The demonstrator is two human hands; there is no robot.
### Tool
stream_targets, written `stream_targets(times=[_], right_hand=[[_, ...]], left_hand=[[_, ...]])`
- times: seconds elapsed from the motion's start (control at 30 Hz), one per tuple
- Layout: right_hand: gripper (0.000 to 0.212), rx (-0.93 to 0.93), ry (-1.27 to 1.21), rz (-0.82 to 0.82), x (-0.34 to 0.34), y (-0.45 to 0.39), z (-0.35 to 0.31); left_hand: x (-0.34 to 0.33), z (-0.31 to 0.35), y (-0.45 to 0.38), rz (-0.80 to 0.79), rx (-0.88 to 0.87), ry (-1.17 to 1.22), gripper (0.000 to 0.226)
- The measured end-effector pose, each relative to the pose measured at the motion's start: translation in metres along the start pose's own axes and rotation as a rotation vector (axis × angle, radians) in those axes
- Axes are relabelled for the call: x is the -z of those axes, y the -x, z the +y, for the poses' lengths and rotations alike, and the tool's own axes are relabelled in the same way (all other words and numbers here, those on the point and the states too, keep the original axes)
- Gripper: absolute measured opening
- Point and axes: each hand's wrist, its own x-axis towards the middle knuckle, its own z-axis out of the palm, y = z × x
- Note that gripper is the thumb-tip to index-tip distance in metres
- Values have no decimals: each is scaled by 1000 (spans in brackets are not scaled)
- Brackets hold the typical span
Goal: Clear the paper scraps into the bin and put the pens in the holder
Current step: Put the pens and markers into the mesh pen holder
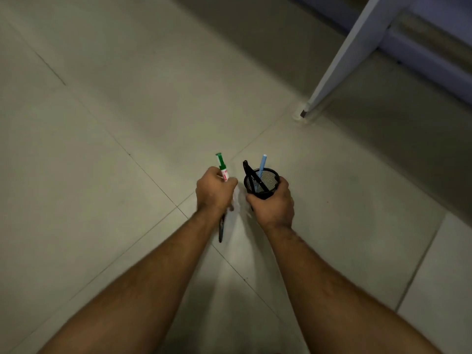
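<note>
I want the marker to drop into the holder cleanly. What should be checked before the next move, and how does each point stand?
1. Right hand grips the mesh holder firmly: ok.
2. Holder mouth faces up: ok, tilted slightly.
3. Room inside beside the blue pen and black pen: ok.
4. Left hand holds the green marker: ok.
5. Marker over the holder mouth: not ok, it is to the left.
6. Dark pen below the left hand, secure: cannot tell.
</note>
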Motion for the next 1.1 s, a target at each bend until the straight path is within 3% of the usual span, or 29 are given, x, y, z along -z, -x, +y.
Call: stream_targets(times=[0.17,0.27,0.47,0.67,0.77,0.83,0.9,1.0,1.1], right_hand=[[86,46,56,-26,-10,3,-14],[89,56,67,-49,-15,3,-20],[81,49,-70,-49,-22,3,-29],[87,30,-131,-52,-20,1,-26],[87,19,-112,-59,-17,1,-18],[88,20,-94,-51,-15,2,-10],[86,36,-65,-45,-14,4,-3],[84,48,-25,-45,-15,6,5],[84,55,17,-51,-17,9,-1]], left_hand=[[26,19,-13,-28,5,504,8],[25,25,-14,-100,3,585,6],[10,11,-11,-116,-124,180,23],[14,-7,-10,10,7,203,22],[6,-32,-5,-136,127,-81,13],[-2,-47,2,-251,118,-347,22],[-11,-54,9,-267,63,-512,28],[-17,-51,11,-188,79,-499,24],[-5,-38,6,-44,115,-273,22]])
